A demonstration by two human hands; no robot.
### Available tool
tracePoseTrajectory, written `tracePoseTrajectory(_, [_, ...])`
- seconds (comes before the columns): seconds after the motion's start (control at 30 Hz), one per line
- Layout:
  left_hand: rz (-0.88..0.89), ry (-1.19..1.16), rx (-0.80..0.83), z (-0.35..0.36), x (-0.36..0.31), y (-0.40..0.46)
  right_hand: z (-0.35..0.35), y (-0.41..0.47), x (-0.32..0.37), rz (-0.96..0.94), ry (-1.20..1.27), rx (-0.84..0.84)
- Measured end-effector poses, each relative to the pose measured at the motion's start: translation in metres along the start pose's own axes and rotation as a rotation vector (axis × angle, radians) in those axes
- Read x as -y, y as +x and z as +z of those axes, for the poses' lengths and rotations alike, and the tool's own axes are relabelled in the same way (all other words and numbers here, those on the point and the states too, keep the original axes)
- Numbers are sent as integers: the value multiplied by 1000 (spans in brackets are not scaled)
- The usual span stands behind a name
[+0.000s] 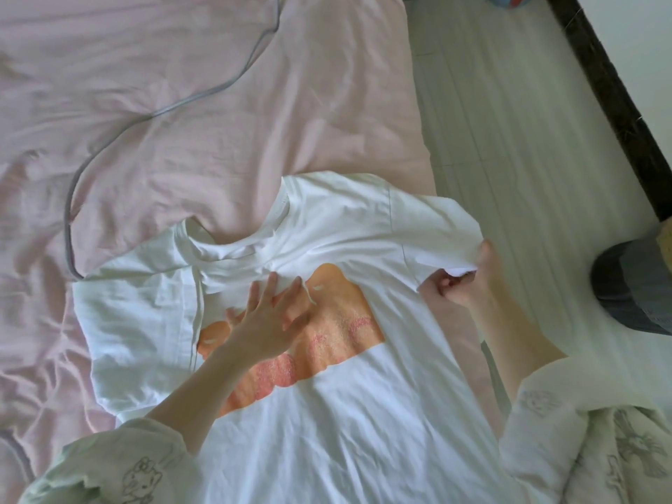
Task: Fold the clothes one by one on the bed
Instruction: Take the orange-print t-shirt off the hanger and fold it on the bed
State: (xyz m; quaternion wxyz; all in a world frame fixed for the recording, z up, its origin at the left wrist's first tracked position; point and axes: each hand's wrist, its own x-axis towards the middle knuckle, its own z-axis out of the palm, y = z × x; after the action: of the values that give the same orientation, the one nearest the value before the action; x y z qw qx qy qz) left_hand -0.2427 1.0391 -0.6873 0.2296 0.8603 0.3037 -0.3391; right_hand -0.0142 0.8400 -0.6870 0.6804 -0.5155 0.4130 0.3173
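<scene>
Bed (182,103): pink sheet, pale floor beside.
Shirt (363,412): under my flat, spread left hand (267,318).
Right hand (469,285): I pinch its sleeve (440,234).

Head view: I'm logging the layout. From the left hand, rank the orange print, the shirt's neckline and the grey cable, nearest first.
From the left hand:
1. Orange print, directly under the palm.
2. Neckline, just beyond the fingertips.
3. Grey cable, far left on the pink sheet.

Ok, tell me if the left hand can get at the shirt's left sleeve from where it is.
Probably yes. The left hand lies flat and open on the white T-shirt, and the sleeve lies spread on the pink sheet just beside it, with nothing covering it. The right hand grips the other sleeve.
</scene>
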Motion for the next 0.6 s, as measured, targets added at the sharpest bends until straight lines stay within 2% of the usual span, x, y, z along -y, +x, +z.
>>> tracePoseTrajectory(0.1, [1, -6, 11, 0, 1, 2, 0, -2, 2, -74, -93, 105])
tracePoseTrajectory(0.13, [1, -9, 13, 0, 1, 2, 2, -3, 7, -140, -179, 81])
tracePoseTrajectory(0.27, [9, -13, 26, -1, 2, 3, 12, -19, 37, -647, -763, -400])
tracePoseTrajectory(0.33, [11, -22, 33, -2, 3, 3, 12, -26, 51, -833, -880, -561])
tracePoseTrajectory(0.37, [11, -35, 36, -2, 3, 4, 11, -26, 55, -854, -881, -586])
tracePoseTrajectory(0.43, [13, -54, 36, -2, 4, 4, 4, -18, 56, -715, -799, -564])
tracePoseTrajectory(0.53, [22, -60, 31, 0, 6, 6, -10, -4, 32, -140, -463, -344])
tracePoseTrajectory(0.6, [25, -52, 35, 0, 6, 7, -16, 1, 11, 132, -217, -191])
